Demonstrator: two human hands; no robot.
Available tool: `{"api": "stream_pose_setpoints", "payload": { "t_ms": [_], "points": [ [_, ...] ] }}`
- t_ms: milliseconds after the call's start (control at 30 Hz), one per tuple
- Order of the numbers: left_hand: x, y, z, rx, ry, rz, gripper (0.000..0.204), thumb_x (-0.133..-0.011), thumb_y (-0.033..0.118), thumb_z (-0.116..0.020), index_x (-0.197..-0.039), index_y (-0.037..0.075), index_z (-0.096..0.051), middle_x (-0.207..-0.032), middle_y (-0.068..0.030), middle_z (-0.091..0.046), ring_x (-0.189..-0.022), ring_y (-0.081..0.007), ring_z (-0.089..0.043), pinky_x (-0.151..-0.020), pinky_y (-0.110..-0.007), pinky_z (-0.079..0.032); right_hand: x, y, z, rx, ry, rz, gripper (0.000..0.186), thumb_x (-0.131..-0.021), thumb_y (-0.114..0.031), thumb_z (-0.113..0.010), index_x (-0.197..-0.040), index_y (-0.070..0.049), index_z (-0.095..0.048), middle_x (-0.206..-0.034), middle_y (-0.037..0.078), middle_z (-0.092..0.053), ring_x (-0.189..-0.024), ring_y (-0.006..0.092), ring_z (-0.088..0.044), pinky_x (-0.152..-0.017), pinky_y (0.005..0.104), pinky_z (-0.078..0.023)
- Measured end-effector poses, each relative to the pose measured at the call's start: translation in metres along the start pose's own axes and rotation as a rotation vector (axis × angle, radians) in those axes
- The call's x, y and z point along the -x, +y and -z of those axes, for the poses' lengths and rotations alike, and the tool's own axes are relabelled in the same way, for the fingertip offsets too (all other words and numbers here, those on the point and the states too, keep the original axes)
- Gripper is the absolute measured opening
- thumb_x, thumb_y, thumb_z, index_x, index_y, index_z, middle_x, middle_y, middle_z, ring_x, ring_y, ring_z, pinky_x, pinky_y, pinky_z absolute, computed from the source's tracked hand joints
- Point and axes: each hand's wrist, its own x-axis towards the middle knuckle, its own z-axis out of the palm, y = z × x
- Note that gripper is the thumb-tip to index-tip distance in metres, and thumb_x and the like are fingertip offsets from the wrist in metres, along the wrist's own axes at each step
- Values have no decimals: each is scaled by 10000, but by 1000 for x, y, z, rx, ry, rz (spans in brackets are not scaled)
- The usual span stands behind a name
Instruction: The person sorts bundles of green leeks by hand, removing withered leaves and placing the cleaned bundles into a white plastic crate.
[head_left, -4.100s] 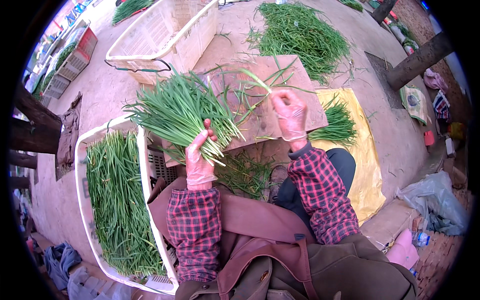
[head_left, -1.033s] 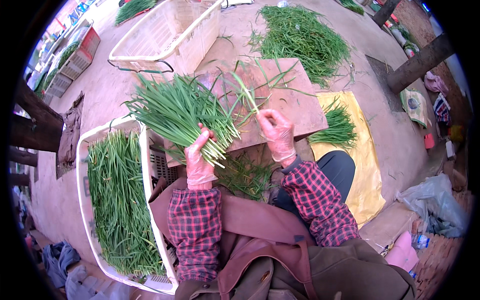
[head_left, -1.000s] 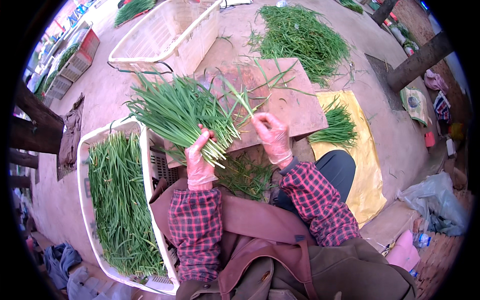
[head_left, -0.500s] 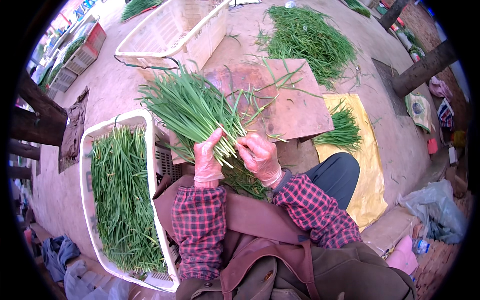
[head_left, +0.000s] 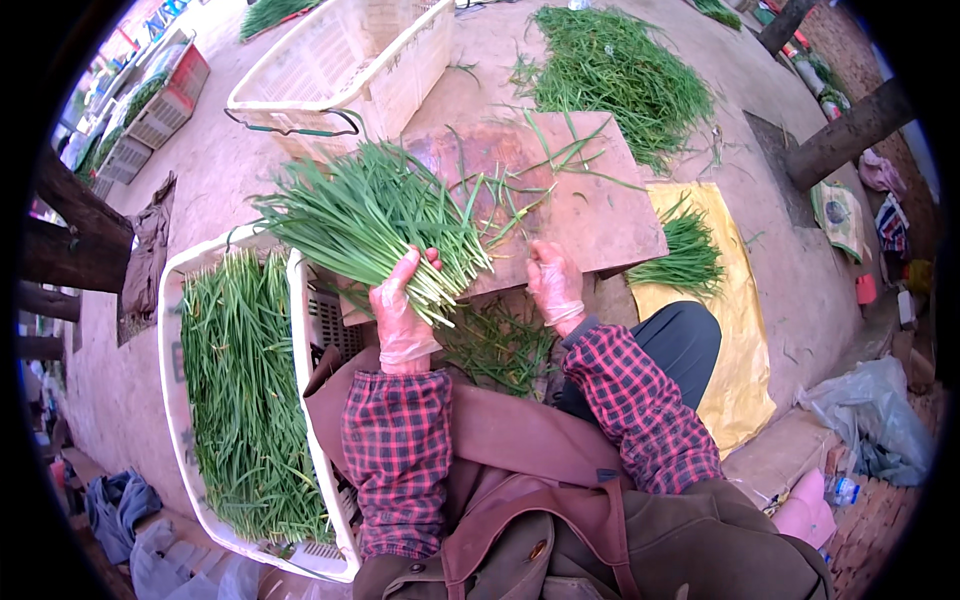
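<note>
A bunch of garlic chives (head_left: 370, 225) lies across my left hand (head_left: 402, 310), whose fingers are wrapped around its pale stem ends. The green leaves fan out to the upper left, over the near edge of a low reddish board (head_left: 600, 225). Just right of the stems and apart from them, my right hand (head_left: 555, 283) is closed with its fingertips pinched together. Whatever thin thing it may hold is too small to make out. Clear thin gloves cover both hands. Loose chive blades (head_left: 570, 155) are scattered on the board, and trimmings (head_left: 500, 350) lie below it.
At my left stands a white crate (head_left: 172, 330) packed with chives. An empty white crate (head_left: 400, 95) is beyond the board. A large chive heap (head_left: 620, 85) lies on the ground at the far right. Nearer, a yellow sheet (head_left: 740, 350) carries a small chive pile (head_left: 685, 255).
My right hand has drawn away from the stems toward the right. My left hand, still gripping the chives, has shifted slightly left and down.
</note>
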Motion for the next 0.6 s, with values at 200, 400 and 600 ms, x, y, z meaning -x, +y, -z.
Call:
{"api": "stream_pose_setpoints", "payload": {
  "t_ms": [200, 400, 600],
  "points": [
    [-9, -6, 13, 113, -122, 74, 260, -883, 41, -682, -1127, -29, -623, -965, -107, -677, -801, -183, -638, -720, -291, -567, 2, -4, -47, 263, -222, 214, 148, -802, -193, -662, -786, -55, -609, -834, 167, -637, -795, 407, -649, -677, 495, -518],
    [-11, -13, 11, 131, -191, 130, 307, -878, 40, -689, -1170, -25, -620, -947, -84, -646, -813, -163, -625, -694, -263, -533, -33, 33, -19, -99, -253, 73, 118, -827, -151, -684, -809, -37, -710, -737, 156, -688, -675, 315, -679, -594, 416, -524],
    [-5, -12, 12, 53, -257, 124, 227, -904, 82, -694, -1111, 12, -632, -931, -65, -604, -830, -170, -594, -726, -266, -516, -69, -14, 65, -568, 230, -154, 132, -905, -132, -704, -892, -1, -720, -690, -8, -623, -632, 67, -560, -564, 239, -425]
  ]
}}
